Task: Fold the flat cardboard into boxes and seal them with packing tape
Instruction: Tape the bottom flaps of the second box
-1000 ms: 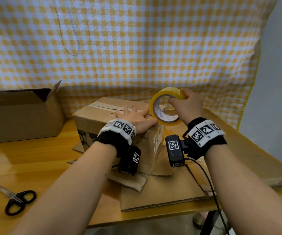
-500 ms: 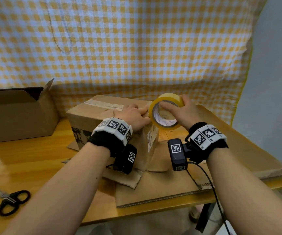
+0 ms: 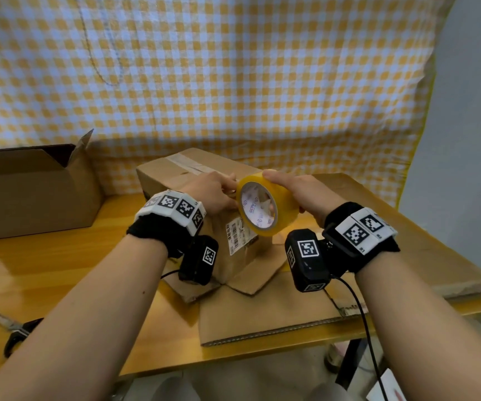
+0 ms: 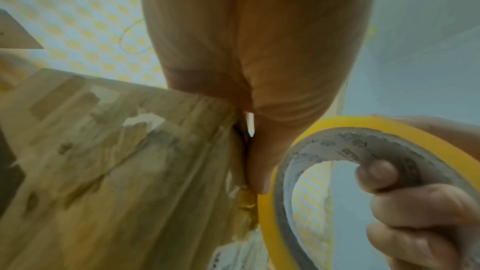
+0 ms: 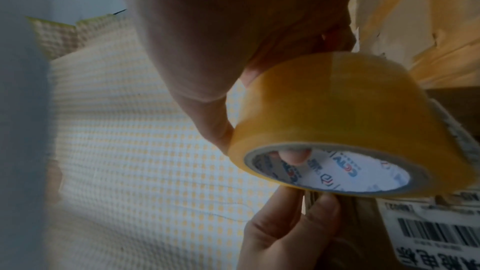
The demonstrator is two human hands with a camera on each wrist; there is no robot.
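Since a second ago my left hand (image 3: pixel 213 192) has curled from flat on the box (image 3: pixel 193 180) to pinching at the tape roll (image 3: pixel 265 206) – centre frame, core facing me, axis toward the camera. Right hand (image 3: pixel 300 192) grips the roll. Wooden table (image 3: pixel 45 261), checked cloth (image 3: pixel 233 76) behind.

The head view is bright and even, and its edges bend. Both wrist views are dim, blurry and soft up close, the right wrist view darkest
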